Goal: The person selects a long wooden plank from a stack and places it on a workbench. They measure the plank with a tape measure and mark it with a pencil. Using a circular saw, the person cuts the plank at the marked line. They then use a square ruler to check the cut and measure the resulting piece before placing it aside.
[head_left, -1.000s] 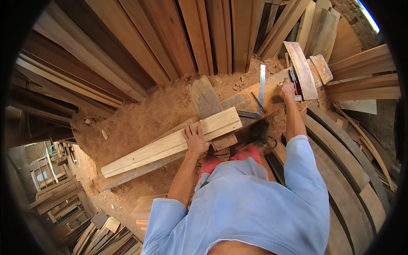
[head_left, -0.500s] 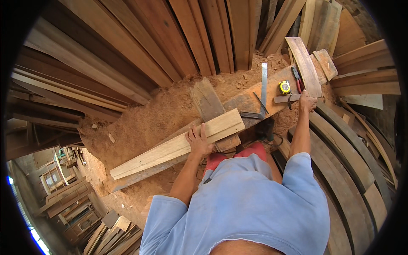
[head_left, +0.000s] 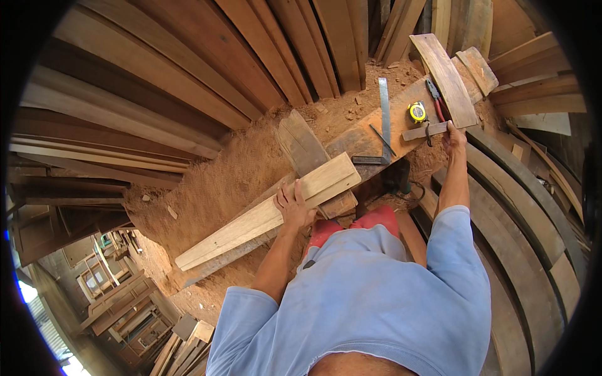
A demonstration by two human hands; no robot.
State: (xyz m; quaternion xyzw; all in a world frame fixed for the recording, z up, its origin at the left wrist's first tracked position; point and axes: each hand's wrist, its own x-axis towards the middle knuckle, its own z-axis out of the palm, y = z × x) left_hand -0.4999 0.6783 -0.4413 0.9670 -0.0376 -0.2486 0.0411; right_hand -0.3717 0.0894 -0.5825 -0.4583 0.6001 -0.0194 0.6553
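Steadying it, probably, the left hand point(head_left: 294, 205) lies spread, unclenched, over the pale board point(head_left: 244, 227), which runs along the worktop point(head_left: 351, 144) toward its left end, crossing a crosswise plank point(head_left: 301, 143). Outstretched past the near edge, the right hand point(head_left: 456, 138) meets the short strip point(head_left: 421, 132); whether its grip is closed cannot be told.

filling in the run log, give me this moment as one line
left hand: spread on pale plank | right hand: at narrow wood strip's end, grip unclear | nearby: yellow tape measure, red-handled pliers, try square
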